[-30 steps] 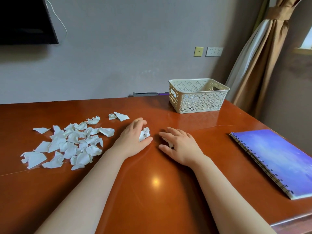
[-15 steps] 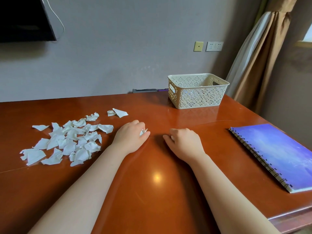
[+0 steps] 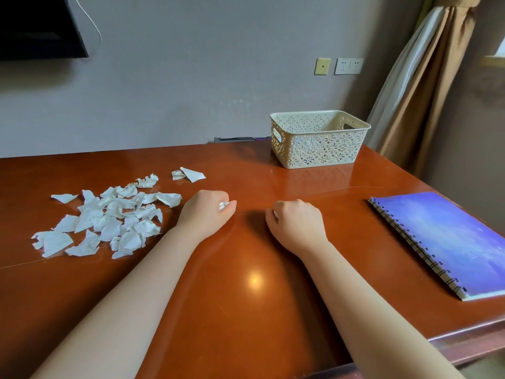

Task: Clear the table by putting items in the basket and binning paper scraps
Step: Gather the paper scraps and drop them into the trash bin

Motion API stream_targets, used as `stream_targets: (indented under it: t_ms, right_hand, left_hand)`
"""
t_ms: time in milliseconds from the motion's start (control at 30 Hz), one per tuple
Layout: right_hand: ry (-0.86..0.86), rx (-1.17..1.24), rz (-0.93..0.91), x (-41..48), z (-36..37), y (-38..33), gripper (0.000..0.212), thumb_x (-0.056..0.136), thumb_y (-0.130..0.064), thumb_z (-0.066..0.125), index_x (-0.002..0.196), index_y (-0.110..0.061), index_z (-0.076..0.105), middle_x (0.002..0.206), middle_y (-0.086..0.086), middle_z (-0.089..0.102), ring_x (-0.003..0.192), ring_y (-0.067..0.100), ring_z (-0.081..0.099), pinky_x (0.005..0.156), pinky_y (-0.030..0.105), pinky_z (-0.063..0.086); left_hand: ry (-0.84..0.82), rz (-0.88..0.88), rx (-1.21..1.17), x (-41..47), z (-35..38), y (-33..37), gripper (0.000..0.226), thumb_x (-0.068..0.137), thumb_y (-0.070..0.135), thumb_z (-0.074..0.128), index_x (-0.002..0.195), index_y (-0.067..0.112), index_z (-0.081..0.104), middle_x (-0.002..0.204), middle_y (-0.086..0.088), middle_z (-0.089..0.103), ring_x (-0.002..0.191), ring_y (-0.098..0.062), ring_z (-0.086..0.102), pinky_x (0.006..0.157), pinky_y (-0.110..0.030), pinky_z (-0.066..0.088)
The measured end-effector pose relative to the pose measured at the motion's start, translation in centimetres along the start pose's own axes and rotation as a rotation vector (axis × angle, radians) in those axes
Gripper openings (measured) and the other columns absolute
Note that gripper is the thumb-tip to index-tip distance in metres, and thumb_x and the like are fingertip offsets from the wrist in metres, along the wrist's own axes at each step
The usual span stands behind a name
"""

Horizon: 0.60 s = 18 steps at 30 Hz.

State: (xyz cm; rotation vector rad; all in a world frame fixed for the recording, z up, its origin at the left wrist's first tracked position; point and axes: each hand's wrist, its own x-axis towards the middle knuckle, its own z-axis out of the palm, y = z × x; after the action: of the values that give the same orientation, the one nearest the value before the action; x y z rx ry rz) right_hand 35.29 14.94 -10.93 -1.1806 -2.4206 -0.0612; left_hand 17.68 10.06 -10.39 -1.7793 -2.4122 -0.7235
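Note:
Several torn white paper scraps (image 3: 109, 220) lie in a heap on the left of the glossy brown table (image 3: 246, 296). Two more scraps (image 3: 191, 174) sit apart behind the heap. My left hand (image 3: 203, 212) rests on the table just right of the heap, fingers curled around a white scrap (image 3: 223, 205) that peeks out at the fingertips. My right hand (image 3: 296, 221) lies fisted beside it; a sliver of white shows at its fingers. A cream lattice basket (image 3: 318, 149) stands at the back right. A blue spiral notebook (image 3: 448, 236) lies flat at the right.
A wall runs behind the table, with a dark screen (image 3: 38, 26) at the upper left and sockets (image 3: 348, 66) to the right. A brown curtain (image 3: 426, 77) hangs at the far right. A dark flat object (image 3: 240, 138) lies at the table's back edge.
Both hands have closed into fists over the scraps they were gathering. The white scrap under my left hand is now almost hidden in my fingers.

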Motion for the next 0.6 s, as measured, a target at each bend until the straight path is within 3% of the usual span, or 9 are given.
stream_targets:
  t_ms: [133,333,467,600]
  right_hand:
    - [0.088,0.175,0.124,-0.6,-0.7,0.0,0.048,0.091,-0.031,0.047,0.052,-0.015,0.023,0.048,-0.003,0.031,0.053,0.029,0.040,0.050,0.026,0.029]
    - [0.280,0.326,0.052,-5.2,-3.3,-0.8,0.052,0.089,-0.028,0.056,0.052,-0.021,0.021,0.042,-0.007,0.022,0.039,0.014,0.025,0.042,0.024,0.016]
    - [0.344,0.312,0.068,-8.2,-4.7,-0.5,0.044,0.087,-0.030,0.055,0.053,-0.017,0.030,0.041,-0.009,0.019,0.041,0.021,0.030,0.043,0.023,0.019]
    - [0.377,0.312,0.144,-11.3,-6.3,0.5,0.045,0.085,-0.032,0.053,0.053,-0.016,0.026,0.041,-0.006,0.018,0.046,0.026,0.029,0.047,0.025,0.024]
  left_hand:
    - [0.040,-0.034,-0.093,-1.7,-0.4,0.7,0.029,0.094,0.037,0.046,0.074,0.018,0.050,0.066,0.004,0.048,0.067,-0.015,0.052,0.054,-0.015,0.037]
    - [0.070,-0.030,-0.230,-5.5,-1.4,2.8,0.040,0.093,0.034,0.050,0.056,0.020,0.040,0.057,0.000,0.043,0.056,-0.016,0.046,0.051,-0.016,0.033]
    - [0.091,0.020,-0.301,-8.4,-2.1,5.4,0.042,0.092,0.033,0.052,0.053,0.021,0.038,0.054,0.001,0.040,0.054,-0.017,0.044,0.049,-0.019,0.032]
    - [0.075,0.104,-0.342,-11.8,-2.4,8.0,0.043,0.092,0.030,0.052,0.052,0.025,0.036,0.053,0.005,0.039,0.051,-0.015,0.043,0.047,-0.010,0.026]
